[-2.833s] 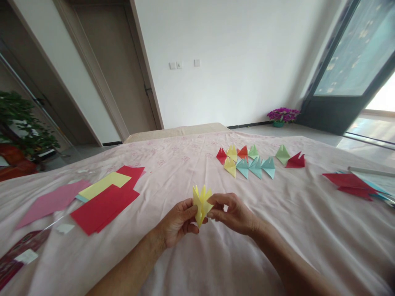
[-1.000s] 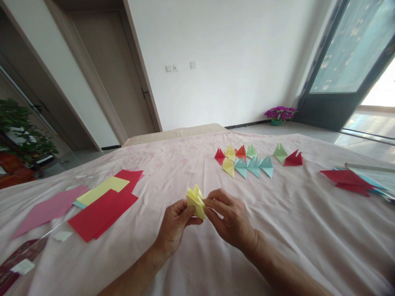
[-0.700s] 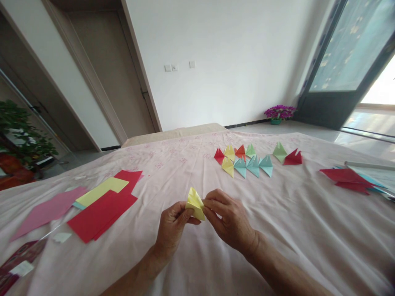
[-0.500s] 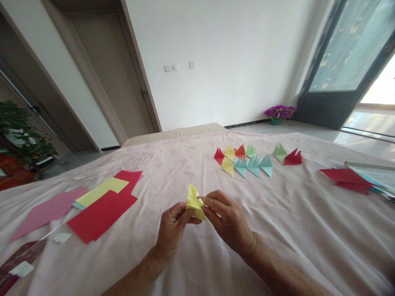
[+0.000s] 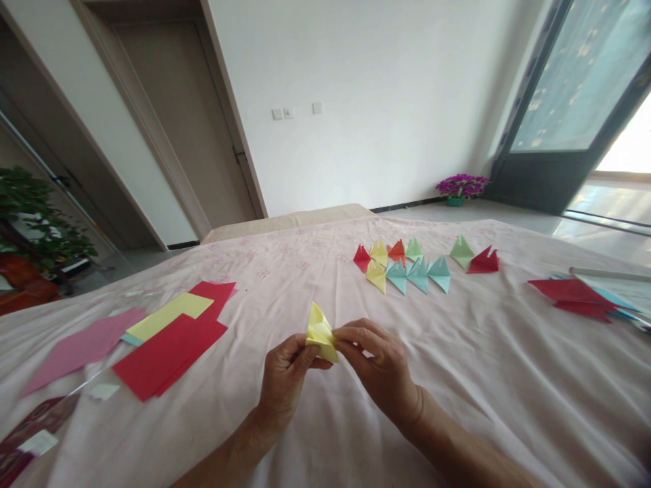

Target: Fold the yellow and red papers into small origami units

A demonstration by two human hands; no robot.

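Observation:
A folded piece of yellow paper (image 5: 319,329) is held up above the pink cloth, one pointed corner upward. My left hand (image 5: 285,371) pinches its lower left side, thumb in front and fingers behind. On the right edge of the paper, my right hand (image 5: 379,359) closes thumb and forefinger in a pinch. Beyond my hands stand several small folded paper shapes in rows, among them a yellow one (image 5: 376,276), a light blue one (image 5: 418,275) and a dark red one (image 5: 483,260).
Flat red paper (image 5: 163,359), yellow paper (image 5: 167,317) and pink paper (image 5: 84,346) lie on the left of the cloth (image 5: 285,271). Folded red paper (image 5: 574,298) lies at the right. A potted purple plant (image 5: 462,186) stands by the wall.
My right thumb and forefinger have come together on the right edge of the yellow paper; the forefinger was on its inner fold. My left hand keeps its hold.

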